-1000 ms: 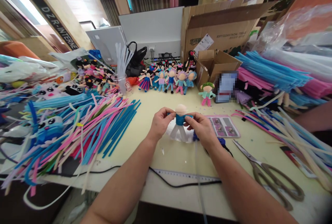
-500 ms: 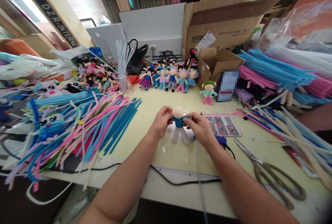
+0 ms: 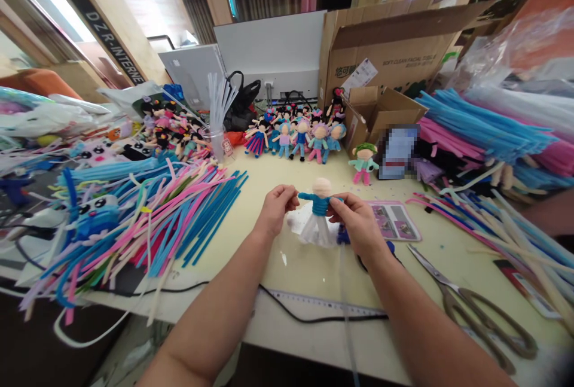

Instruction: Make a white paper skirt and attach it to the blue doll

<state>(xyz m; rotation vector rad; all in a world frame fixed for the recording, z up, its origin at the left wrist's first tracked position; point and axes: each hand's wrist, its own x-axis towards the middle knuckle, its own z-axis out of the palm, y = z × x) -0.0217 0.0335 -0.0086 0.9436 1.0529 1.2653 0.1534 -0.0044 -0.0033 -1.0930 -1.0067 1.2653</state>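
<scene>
Now my left hand (image 3: 274, 212) pinches the doll's (image 3: 318, 215) blue arm, while my right hand (image 3: 356, 224) grips its blue body, fingers closed.

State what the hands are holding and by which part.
Both hands hold one small doll with a pale head and blue top. The left hand pinches its blue arm tip; the right hand grips the other arm, by the body.

Pipe-cleaner pile (image 3: 147, 219) left of frame on tabletop (image 3: 251, 243); finished dolls (image 3: 296, 136) in row at upper centre; cardboard box (image 3: 381, 58) behind them; scissors (image 3: 475, 303) lower right; ruler (image 3: 323, 302) near front edge
</scene>
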